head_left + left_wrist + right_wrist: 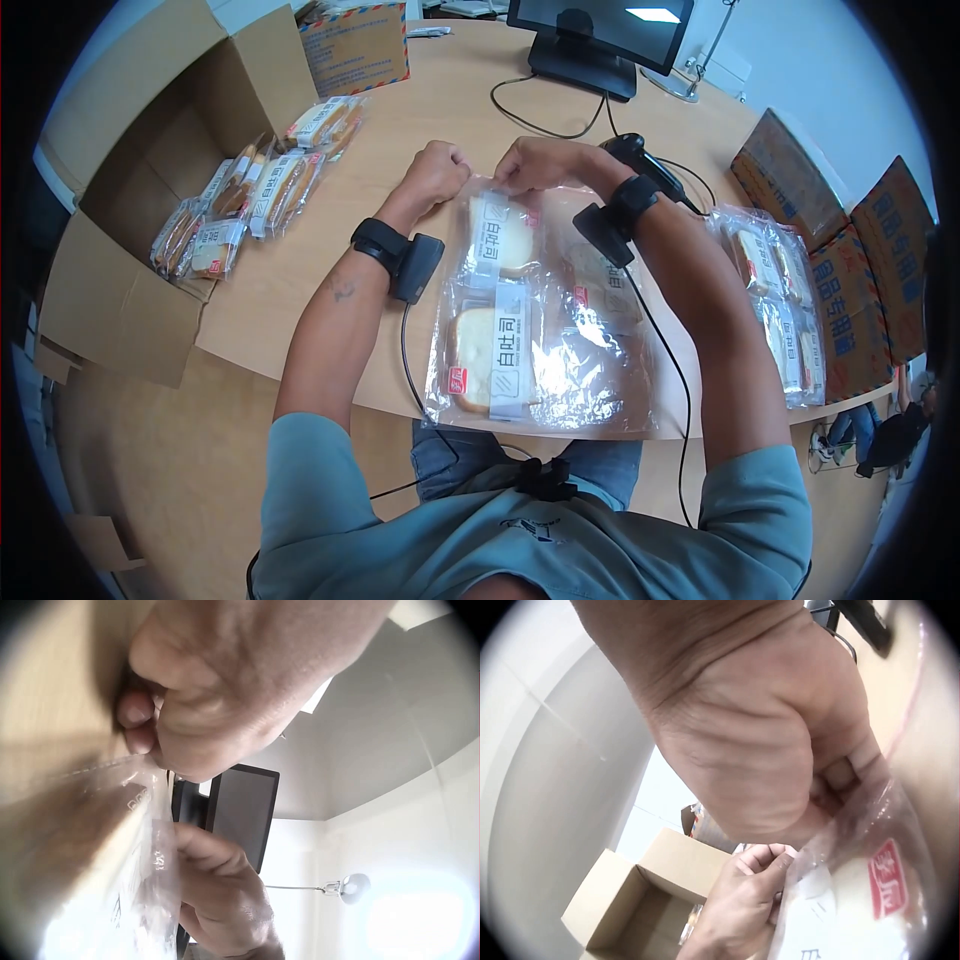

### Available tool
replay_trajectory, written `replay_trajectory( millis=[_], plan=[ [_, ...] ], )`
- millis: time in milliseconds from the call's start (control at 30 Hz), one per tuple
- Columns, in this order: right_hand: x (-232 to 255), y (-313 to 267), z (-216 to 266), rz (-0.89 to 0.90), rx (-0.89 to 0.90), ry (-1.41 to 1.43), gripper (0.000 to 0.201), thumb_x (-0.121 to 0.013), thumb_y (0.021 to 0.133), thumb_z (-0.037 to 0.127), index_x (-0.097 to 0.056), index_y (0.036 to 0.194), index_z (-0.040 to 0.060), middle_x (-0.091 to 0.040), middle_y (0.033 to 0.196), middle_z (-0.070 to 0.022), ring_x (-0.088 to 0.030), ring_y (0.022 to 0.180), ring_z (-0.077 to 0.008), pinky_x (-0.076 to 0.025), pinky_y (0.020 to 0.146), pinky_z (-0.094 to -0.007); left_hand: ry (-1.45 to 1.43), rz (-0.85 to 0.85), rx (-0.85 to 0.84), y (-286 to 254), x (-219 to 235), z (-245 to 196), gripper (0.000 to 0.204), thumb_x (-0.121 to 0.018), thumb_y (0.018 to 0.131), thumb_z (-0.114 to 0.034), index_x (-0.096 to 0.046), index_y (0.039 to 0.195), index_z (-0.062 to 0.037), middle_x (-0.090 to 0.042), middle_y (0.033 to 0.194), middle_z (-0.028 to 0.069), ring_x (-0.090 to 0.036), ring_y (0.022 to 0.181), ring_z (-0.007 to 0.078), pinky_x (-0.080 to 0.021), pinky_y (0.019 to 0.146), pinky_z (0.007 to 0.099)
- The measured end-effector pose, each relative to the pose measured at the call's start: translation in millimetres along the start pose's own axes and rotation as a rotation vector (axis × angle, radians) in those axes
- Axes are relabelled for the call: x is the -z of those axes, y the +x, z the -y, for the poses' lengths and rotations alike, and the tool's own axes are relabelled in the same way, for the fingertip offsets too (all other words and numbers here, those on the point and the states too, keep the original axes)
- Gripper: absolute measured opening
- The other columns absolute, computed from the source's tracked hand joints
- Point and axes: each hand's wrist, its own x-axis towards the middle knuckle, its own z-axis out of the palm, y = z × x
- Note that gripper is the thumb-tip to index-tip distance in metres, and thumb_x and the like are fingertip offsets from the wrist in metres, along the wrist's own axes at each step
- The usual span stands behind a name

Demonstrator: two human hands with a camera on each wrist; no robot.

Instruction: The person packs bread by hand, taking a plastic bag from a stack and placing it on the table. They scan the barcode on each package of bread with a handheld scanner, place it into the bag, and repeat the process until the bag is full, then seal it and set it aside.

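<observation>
Clear plastic bag (555,310), glossy, filled with labelled white toast (472,345), laid centrally on a wooden table (450,95). Its 12 o'clock edge is pinched by the right hand (548,163); curled left hand (437,172), grip indeterminable. Carton (130,90) at 10; monitor (610,40) at 1, cropped. Lower-right contents obscured by glare.

A clear bag (600,400) bears a white label (508,350) and red mark (457,381); the shirt (430,545) is teal.
</observation>
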Motion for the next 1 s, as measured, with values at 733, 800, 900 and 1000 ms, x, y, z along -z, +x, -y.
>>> replay_trajectory(
  millis=[733,800,900,1000],
  plan=[
    [-8.1,-5.5,-1.6,-0.226,0.048,0.296,0.028,-0.058,0.090,0.010,-0.062,0.115,-0.0005,-0.069,0.097,-0.0079,-0.064,0.086,-0.0154,-0.051,0.078,-0.0298,-0.015,-0.084,-0.004,-4.1,0.6,0.2,0.017,-0.066,0.080,-0.017,-0.070,0.084,-0.0016,-0.071,0.086,0.0207,-0.070,0.084,0.0351,-0.055,0.078,0.0401],
    [0.3,-17.5,-13.0,-0.383,0.141,0.214,0.027,-0.059,0.092,0.012,-0.062,0.115,-0.0007,-0.069,0.098,-0.0081,-0.064,0.087,-0.0155,-0.051,0.078,-0.0301,0.008,-0.169,-0.064,-2.4,8.0,8.1,0.017,-0.064,0.081,-0.015,-0.070,0.087,-0.0002,-0.070,0.083,0.0187,-0.069,0.079,0.0303,-0.053,0.073,0.0377],
    [19.7,-45.8,-34.3,-0.900,0.219,0.125,0.027,-0.060,0.089,0.014,-0.064,0.109,-0.0028,-0.069,0.097,-0.0156,-0.066,0.090,-0.0258,-0.050,0.078,-0.0339,0.224,-0.294,-0.175,-12.8,53.2,7.9,0.026,-0.066,0.082,-0.025,-0.069,0.087,0.0003,-0.068,0.103,0.0263,-0.067,0.097,0.0365,-0.053,0.085,0.0413],
    [30.5,-83.2,-56.7,-1.226,0.110,-0.003,0.026,-0.060,0.088,0.015,-0.065,0.108,-0.0003,-0.069,0.100,-0.0204,-0.066,0.094,-0.0342,-0.050,0.081,-0.0389,0.740,-0.441,-0.109,-34.6,110.9,18.5,0.040,-0.063,0.083,-0.026,-0.064,0.109,0.0046,-0.059,0.122,0.0318,-0.053,0.118,0.0432,-0.042,0.101,0.0466]
  ],
)
